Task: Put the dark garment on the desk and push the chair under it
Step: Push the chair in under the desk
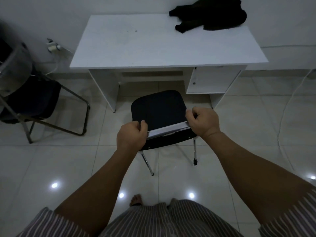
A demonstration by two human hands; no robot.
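Observation:
The dark garment [212, 16] lies crumpled on the far right corner of the white desk [153, 45]. In front of the desk's knee space stands a black-seated chair [159, 110] on chrome legs, its seat front just at the desk's edge. My left hand [130, 135] grips the left end of the chair's silver top rail. My right hand [203, 123] grips the right end of the same rail. Both arms reach forward from my striped shirt.
A second black folding chair [32, 101] with a metal frame stands at the left. A power strip and cables [53, 47] lie on the floor beside the desk's left side. A white cable [287, 106] runs over the tiles at the right. The desk has a cabinet door [206, 81] on its right.

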